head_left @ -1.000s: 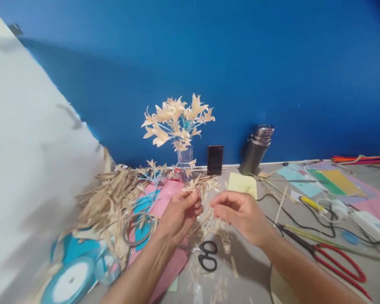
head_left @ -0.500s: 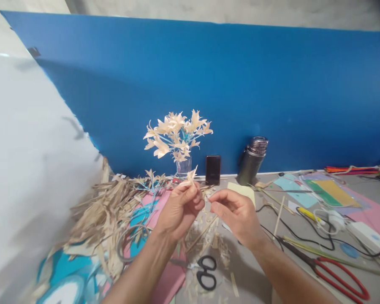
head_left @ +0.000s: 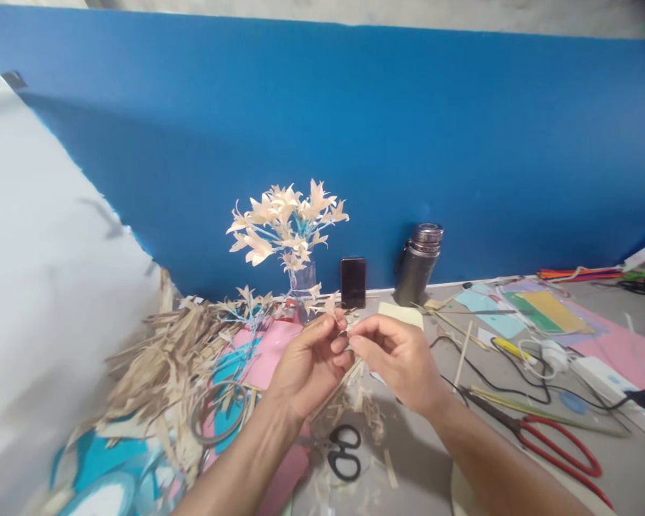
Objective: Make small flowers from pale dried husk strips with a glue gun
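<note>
My left hand (head_left: 307, 362) and my right hand (head_left: 395, 356) meet at the fingertips in the middle of the view, above the grey table (head_left: 424, 444). Together they pinch a small cream paper flower (head_left: 330, 307) whose petals stick up above my left thumb. Both hands are closed in a pinch. Below them lie a stick and dry straw scraps (head_left: 362, 412). Small black scissors (head_left: 344, 451) rest just below my hands. Behind the hands stands a glass vase (head_left: 302, 281) holding a bunch of cream paper flowers (head_left: 284, 218) on blue stems.
A heap of dry leaf strips (head_left: 166, 358) and pink paper (head_left: 271, 347) lie at left. A phone (head_left: 353, 282) and a steel flask (head_left: 416, 263) stand against the blue wall. Red-handled scissors (head_left: 548, 448), cables, a glue gun and coloured sheets (head_left: 542, 312) fill the right side.
My two hands have come together; the right fingertips now touch the small flower held by the left. The view has shifted a little to the right and down.
</note>
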Demonstrator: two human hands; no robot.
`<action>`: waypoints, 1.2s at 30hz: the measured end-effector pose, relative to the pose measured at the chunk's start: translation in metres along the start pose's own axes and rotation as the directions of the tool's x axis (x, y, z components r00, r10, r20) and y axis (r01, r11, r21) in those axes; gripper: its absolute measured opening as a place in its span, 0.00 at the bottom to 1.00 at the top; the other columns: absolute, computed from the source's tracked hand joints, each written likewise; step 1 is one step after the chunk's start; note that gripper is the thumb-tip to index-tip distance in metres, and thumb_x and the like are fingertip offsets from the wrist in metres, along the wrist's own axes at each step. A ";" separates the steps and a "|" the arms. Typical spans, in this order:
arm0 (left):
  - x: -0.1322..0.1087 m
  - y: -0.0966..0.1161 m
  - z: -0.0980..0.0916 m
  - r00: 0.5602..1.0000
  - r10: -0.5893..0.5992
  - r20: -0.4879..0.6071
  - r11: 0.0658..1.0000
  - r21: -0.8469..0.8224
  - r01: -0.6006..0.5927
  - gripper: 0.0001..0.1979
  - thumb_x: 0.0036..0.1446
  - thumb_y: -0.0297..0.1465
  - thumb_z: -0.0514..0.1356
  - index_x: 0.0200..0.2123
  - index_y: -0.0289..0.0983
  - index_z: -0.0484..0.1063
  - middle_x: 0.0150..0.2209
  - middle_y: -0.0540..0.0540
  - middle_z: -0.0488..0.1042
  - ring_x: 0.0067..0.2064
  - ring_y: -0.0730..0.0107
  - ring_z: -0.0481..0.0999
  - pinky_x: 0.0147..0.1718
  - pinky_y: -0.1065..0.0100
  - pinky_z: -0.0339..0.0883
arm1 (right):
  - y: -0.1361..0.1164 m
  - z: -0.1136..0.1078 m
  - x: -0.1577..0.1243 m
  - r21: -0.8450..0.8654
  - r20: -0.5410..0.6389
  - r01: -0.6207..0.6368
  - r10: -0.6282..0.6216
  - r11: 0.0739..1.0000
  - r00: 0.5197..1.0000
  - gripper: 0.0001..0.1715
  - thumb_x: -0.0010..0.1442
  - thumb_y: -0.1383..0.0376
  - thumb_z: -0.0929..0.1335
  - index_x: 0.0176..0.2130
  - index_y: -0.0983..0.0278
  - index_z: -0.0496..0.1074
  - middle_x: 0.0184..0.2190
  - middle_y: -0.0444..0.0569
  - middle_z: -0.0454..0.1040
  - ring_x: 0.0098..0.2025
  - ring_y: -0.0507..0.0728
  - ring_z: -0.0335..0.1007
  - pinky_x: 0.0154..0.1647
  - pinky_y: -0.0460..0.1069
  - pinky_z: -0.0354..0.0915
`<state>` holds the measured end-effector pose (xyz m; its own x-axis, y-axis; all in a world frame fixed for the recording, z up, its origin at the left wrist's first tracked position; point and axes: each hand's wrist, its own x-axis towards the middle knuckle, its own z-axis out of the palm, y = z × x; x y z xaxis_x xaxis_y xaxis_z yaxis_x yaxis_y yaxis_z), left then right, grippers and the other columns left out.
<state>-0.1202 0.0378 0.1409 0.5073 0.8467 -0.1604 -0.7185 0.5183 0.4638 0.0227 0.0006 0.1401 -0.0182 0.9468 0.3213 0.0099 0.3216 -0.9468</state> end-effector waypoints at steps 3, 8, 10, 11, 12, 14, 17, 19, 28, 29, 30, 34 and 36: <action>0.001 -0.001 0.000 1.000 -0.014 -0.018 1.000 -0.007 0.014 0.04 0.54 0.23 0.65 0.35 0.30 0.75 0.30 0.49 0.72 0.23 0.82 0.64 0.21 0.77 0.63 | 0.003 0.000 0.002 0.034 0.007 -0.046 0.045 0.998 0.999 0.07 0.59 0.62 0.71 0.33 0.65 0.75 0.31 0.50 0.81 0.30 0.55 0.78 0.32 0.48 0.75; 0.002 -0.004 -0.002 0.999 -0.045 -0.017 0.999 -0.029 0.044 0.05 0.54 0.23 0.64 0.36 0.30 0.76 0.29 0.49 0.71 0.22 0.82 0.64 0.20 0.77 0.61 | 0.004 0.001 0.003 0.025 -0.019 -0.066 0.066 0.998 0.998 0.08 0.58 0.61 0.71 0.33 0.65 0.75 0.30 0.50 0.81 0.29 0.54 0.78 0.31 0.47 0.75; 0.003 -0.005 -0.003 0.999 -0.049 -0.005 0.998 -0.034 0.049 0.05 0.54 0.24 0.65 0.36 0.30 0.76 0.29 0.49 0.71 0.23 0.82 0.64 0.20 0.77 0.61 | 0.005 0.001 0.003 0.030 -0.019 -0.066 0.066 0.997 0.998 0.07 0.59 0.62 0.71 0.33 0.65 0.75 0.30 0.50 0.81 0.29 0.54 0.78 0.31 0.47 0.74; 0.003 -0.005 -0.004 0.999 -0.051 0.003 0.998 -0.035 0.051 0.05 0.54 0.24 0.65 0.36 0.30 0.76 0.29 0.49 0.71 0.23 0.82 0.65 0.20 0.77 0.61 | 0.005 0.001 0.003 0.030 -0.018 -0.061 0.062 0.998 0.998 0.07 0.59 0.62 0.71 0.33 0.65 0.75 0.30 0.50 0.81 0.29 0.54 0.78 0.31 0.47 0.74; 0.004 -0.006 -0.004 0.998 -0.054 0.012 0.998 -0.036 0.054 0.05 0.54 0.24 0.66 0.36 0.30 0.76 0.29 0.49 0.71 0.23 0.82 0.65 0.20 0.78 0.61 | 0.006 0.001 0.003 0.024 -0.018 -0.054 0.054 0.998 0.998 0.07 0.59 0.63 0.71 0.32 0.65 0.75 0.30 0.50 0.81 0.29 0.54 0.78 0.31 0.47 0.74; 0.005 -0.007 -0.006 0.998 -0.063 0.031 0.997 -0.035 0.064 0.06 0.54 0.25 0.66 0.36 0.30 0.77 0.27 0.50 0.70 0.23 0.82 0.65 0.21 0.78 0.62 | 0.007 0.001 0.002 0.013 -0.021 -0.039 0.039 0.999 0.999 0.07 0.59 0.63 0.71 0.32 0.65 0.75 0.30 0.50 0.81 0.30 0.54 0.78 0.32 0.47 0.74; 0.005 -0.009 -0.006 0.996 -0.071 0.054 0.997 -0.026 0.072 0.05 0.55 0.26 0.66 0.37 0.31 0.77 0.26 0.50 0.69 0.22 0.81 0.64 0.21 0.78 0.61 | 0.009 0.001 0.002 0.000 -0.026 -0.032 0.032 0.999 0.999 0.08 0.59 0.62 0.71 0.32 0.65 0.75 0.29 0.49 0.81 0.29 0.54 0.78 0.31 0.47 0.74; 0.005 -0.009 -0.006 0.996 -0.066 0.057 0.998 -0.017 0.067 0.05 0.56 0.27 0.66 0.37 0.32 0.77 0.25 0.50 0.69 0.22 0.81 0.64 0.20 0.78 0.61 | 0.009 0.001 0.001 -0.015 -0.031 -0.027 0.027 1.000 0.999 0.08 0.59 0.62 0.71 0.32 0.65 0.75 0.29 0.49 0.81 0.28 0.54 0.77 0.31 0.47 0.74; 0.005 -0.012 -0.006 0.996 -0.063 0.057 0.998 -0.018 0.064 0.06 0.56 0.28 0.67 0.37 0.32 0.77 0.24 0.51 0.67 0.22 0.81 0.64 0.20 0.78 0.60 | 0.009 0.003 0.000 0.004 -0.049 -0.049 0.049 0.999 0.998 0.08 0.59 0.62 0.71 0.32 0.64 0.75 0.28 0.48 0.81 0.27 0.54 0.78 0.30 0.47 0.75; 0.005 -0.012 -0.006 0.996 -0.063 0.056 0.998 -0.025 0.065 0.06 0.55 0.28 0.67 0.37 0.32 0.78 0.24 0.51 0.67 0.22 0.81 0.64 0.20 0.78 0.60 | 0.009 0.003 0.000 0.002 -0.055 -0.054 0.054 0.999 0.997 0.08 0.59 0.62 0.71 0.32 0.64 0.75 0.28 0.48 0.81 0.27 0.54 0.78 0.30 0.47 0.75; 0.005 -0.012 -0.006 0.996 -0.063 0.056 0.997 -0.033 0.065 0.07 0.55 0.28 0.67 0.37 0.32 0.78 0.24 0.51 0.67 0.22 0.81 0.64 0.20 0.78 0.60 | 0.009 0.003 0.000 -0.003 -0.062 -0.057 0.057 0.998 0.996 0.08 0.59 0.62 0.71 0.31 0.65 0.75 0.28 0.48 0.81 0.27 0.54 0.77 0.29 0.47 0.75; 0.004 -0.013 -0.005 0.997 -0.058 0.049 0.997 -0.050 0.061 0.05 0.55 0.26 0.67 0.36 0.31 0.78 0.25 0.50 0.69 0.22 0.81 0.64 0.20 0.78 0.61 | 0.007 0.004 0.000 -0.018 -0.075 -0.068 0.066 0.998 0.995 0.09 0.59 0.61 0.71 0.31 0.65 0.74 0.27 0.49 0.80 0.27 0.54 0.77 0.29 0.47 0.75; 0.004 -0.014 -0.005 0.998 -0.046 0.042 0.997 -0.055 0.049 0.05 0.55 0.26 0.67 0.36 0.31 0.78 0.25 0.50 0.69 0.22 0.81 0.64 0.20 0.78 0.61 | 0.006 0.004 -0.001 -0.015 -0.081 -0.073 0.072 0.997 0.994 0.09 0.59 0.61 0.71 0.31 0.65 0.74 0.27 0.49 0.80 0.26 0.54 0.77 0.29 0.47 0.75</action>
<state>-0.1109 0.0345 0.1297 0.5595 0.8160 -0.1452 -0.7180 0.5647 0.4069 0.0182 0.0020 0.1339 0.0636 0.9655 0.2525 0.0264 0.2513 -0.9675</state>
